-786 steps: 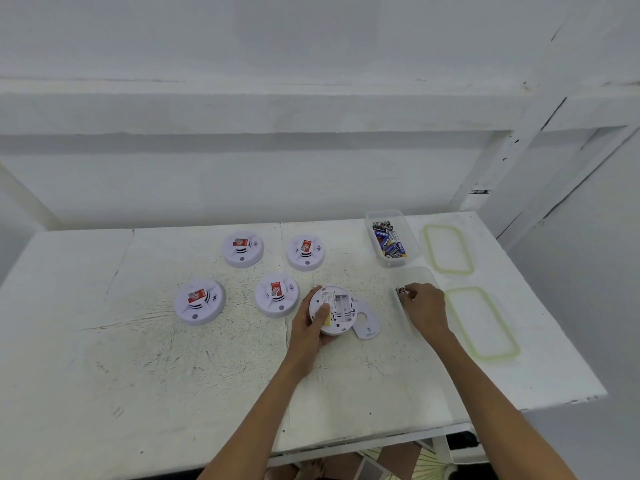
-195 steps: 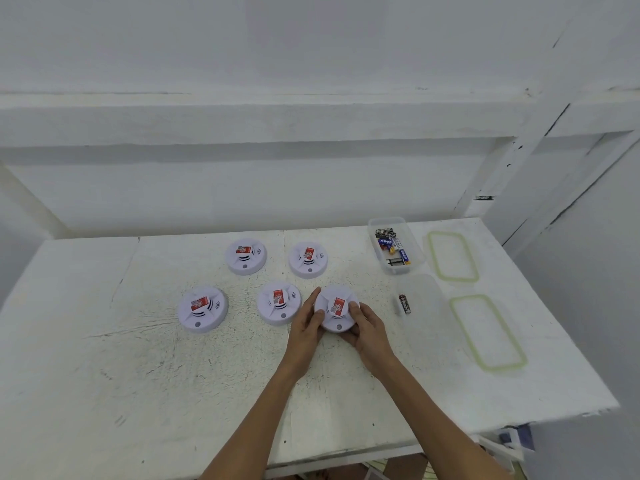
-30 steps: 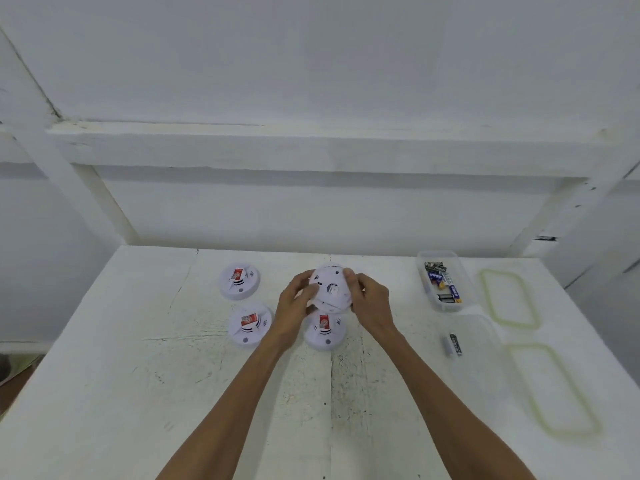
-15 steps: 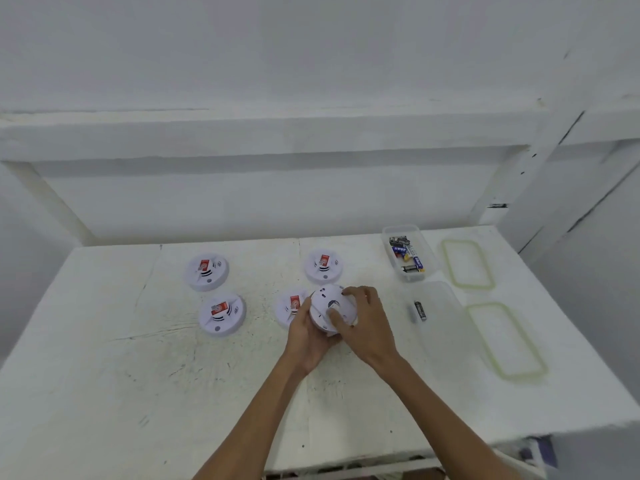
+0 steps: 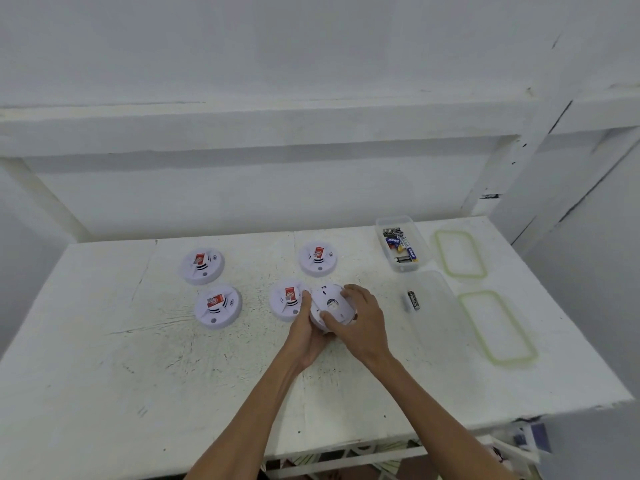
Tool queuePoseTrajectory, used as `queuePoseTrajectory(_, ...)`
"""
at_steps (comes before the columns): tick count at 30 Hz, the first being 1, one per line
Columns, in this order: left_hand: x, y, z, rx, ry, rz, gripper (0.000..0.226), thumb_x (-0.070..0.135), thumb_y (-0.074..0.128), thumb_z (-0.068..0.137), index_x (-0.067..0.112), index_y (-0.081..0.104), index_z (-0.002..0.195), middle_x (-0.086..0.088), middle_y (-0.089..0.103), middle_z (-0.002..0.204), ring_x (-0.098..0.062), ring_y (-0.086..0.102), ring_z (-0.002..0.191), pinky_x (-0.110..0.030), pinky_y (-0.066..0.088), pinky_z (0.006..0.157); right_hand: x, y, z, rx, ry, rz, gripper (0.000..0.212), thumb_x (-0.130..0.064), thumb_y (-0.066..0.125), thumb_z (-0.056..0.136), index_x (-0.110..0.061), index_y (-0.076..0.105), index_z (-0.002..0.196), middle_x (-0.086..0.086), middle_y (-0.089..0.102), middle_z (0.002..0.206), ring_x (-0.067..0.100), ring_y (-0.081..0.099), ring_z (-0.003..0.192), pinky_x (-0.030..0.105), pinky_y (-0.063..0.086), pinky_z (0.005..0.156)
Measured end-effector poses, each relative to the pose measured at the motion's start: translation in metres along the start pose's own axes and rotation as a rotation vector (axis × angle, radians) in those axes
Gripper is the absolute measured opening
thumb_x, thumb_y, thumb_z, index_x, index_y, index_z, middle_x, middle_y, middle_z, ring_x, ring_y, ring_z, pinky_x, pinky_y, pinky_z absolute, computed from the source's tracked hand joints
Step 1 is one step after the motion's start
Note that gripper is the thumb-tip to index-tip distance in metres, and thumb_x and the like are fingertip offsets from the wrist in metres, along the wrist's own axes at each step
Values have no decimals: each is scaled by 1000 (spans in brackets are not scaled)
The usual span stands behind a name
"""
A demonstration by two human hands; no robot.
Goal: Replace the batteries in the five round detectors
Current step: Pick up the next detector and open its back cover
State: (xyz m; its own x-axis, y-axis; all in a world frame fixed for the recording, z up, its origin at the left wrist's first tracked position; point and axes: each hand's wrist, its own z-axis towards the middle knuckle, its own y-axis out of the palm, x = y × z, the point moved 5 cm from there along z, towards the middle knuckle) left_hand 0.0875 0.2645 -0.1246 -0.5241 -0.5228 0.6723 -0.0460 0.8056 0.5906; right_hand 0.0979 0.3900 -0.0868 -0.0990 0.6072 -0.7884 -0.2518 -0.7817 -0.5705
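Both hands, left (image 5: 304, 336) and right (image 5: 360, 323), grip the overturned detector (image 5: 330, 304) over the tabletop (image 5: 138, 375). Their fingers hide its near rim. Its back markings are blurred.

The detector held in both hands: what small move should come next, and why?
Probably twist its back plate off. The detector is turned back side up, the left hand and right hand grip its rim, and the plate looks closed, so the battery compartment cannot be reached yet.
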Motion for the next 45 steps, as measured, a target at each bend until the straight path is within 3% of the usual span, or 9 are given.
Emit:
queuePoseTrajectory(6,-3,-2,3,-4,-44,48,72,65,27,104,14,53,148,-21,62,143,-37,61,132,-50,57,100,2,-8,1,-66,-3,36,70,-55,76,71,-18,60,128,-7,60,128,12,51,116,22,47,91)
queuePoseTrajectory(11,-10,-3,5,9,-70,65,74,65,24,105,13,53,148,-22,61,144,-37,58,135,-53,51,109,6,-8,8,-193,231,124,62,-37,87,70,-21,55,122,-6,60,118,13,57,108,14,45,74)
queuePoseTrajectory(16,-7,-12,9,58,-14,3,70,65,34,101,16,54,147,-19,64,141,-38,60,131,-53,49,107,0,-18,17,-64,200,188,23,-36,75,88,-17,69,101,-7,69,92,3,63,82,20,52,66)
queuePoseTrajectory(18,-2,-14,9,60,1,33,72,68,40,93,18,59,141,-18,68,135,-36,66,120,-50,53,96,6,-22,17,-22,280,288,21,-37,70,92,-16,67,94,-7,69,79,1,65,70,21,55,63)
queuePoseTrajectory(22,2,-21,9,58,2,6,68,68,43,89,21,64,133,-20,70,132,-35,68,109,-43,56,79,28,-28,18,48,385,405,25,-32,70,93,-13,65,107,-1,74,89,18,74,76,33,62,64)
queuePoseTrajectory(28,1,-25,8,36,-18,-16,72,69,39,93,18,62,139,-20,69,133,-33,69,103,-42,53,79,58,-24,16,59,502,302,32,-33,66,94,-15,62,120,1,69,108,20,70,89,24,55,60)
queuePoseTrajectory(33,0,-26,5,53,-12,-15,66,64,46,92,17,66,133,-20,72,127,-33,69,99,-42,53,77,60,-22,14,54,519,242,17,-28,56,96,-19,71,95,-10,67,103,12,63,92,27,49,69)
queuePoseTrajectory(39,-1,-26,2,61,6,-12,44,39,64,89,14,66,125,-17,76,114,-34,69,94,-39,55,67,61,-20,15,84,518,252,15,-24,58,97,-18,65,109,-5,66,104,15,61,97,22,45,69)
queuePoseTrajectory(45,-3,-19,4,36,73,91,50,25,66,82,12,63,130,-16,75,118,-28,71,96,-36,58,64,61,-23,17,116,509,236,15,-23,57,97,-18,66,108,-4,69,101,4,62,87,14,43,66)
